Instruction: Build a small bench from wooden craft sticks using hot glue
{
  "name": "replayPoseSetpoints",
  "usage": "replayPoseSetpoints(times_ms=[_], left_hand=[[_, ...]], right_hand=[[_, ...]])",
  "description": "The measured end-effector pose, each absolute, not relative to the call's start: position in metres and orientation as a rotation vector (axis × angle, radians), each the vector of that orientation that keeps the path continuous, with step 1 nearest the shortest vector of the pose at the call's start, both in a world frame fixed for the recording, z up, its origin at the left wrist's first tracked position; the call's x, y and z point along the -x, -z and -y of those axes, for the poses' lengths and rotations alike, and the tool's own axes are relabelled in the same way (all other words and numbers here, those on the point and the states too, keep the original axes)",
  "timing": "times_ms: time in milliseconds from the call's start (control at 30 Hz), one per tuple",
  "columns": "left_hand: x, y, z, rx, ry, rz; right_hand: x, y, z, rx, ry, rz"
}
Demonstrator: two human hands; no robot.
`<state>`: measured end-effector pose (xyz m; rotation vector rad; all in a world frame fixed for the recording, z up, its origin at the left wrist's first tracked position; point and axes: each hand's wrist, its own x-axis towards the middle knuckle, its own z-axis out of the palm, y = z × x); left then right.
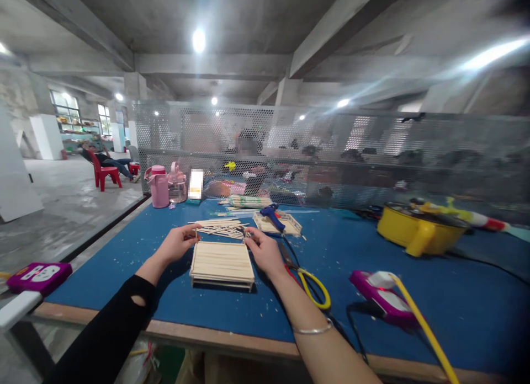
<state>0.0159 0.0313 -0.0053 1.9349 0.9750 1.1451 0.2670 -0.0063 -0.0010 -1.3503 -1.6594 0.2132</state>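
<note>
A small slatted platform built from thin pale wooden sticks stands on the blue tabletop in front of me. My left hand is closed at its back left corner, fingertips pinching a short upright stick there. At the back right corner my right hand pinches too; its fingers partly hide what they grip. Loose wooden sticks lie in a pile just behind the platform. A blue glue gun rests on a second stick-built frame farther back. Yellow-handled scissors lie beside my right forearm.
A pink thermos, a pink bottle and a lit phone stand at the back left. To the right are a yellow pot and a purple power strip with cords. A perforated metal screen borders the table's back.
</note>
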Motion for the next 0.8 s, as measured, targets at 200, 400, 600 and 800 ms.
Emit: replayPoseSetpoints(times_ms=[200, 400, 600, 800], left_hand=[[-0.0157, 0.0068, -0.0318, -1.924, -1.146, -0.957], [-0.0151, 0.0058, -0.0312, -1.921, -1.147, -0.964], [-0.0166, 0.0065, -0.0311, -1.914, -1.165, -0.979], [-0.017, 0.0052, -0.03, -1.942, -1.148, -0.988]], right_hand=[[-0.2656, 0.0, 0.0074, 1.35, -0.205, 1.662], [-0.2655, 0.0002, 0.0076, 1.353, -0.202, 1.664], [-0.2664, 0.0011, 0.0073, 1.35, -0.204, 1.675], [-0.2659, 0.0007, 0.0075, 1.359, -0.201, 1.678]])
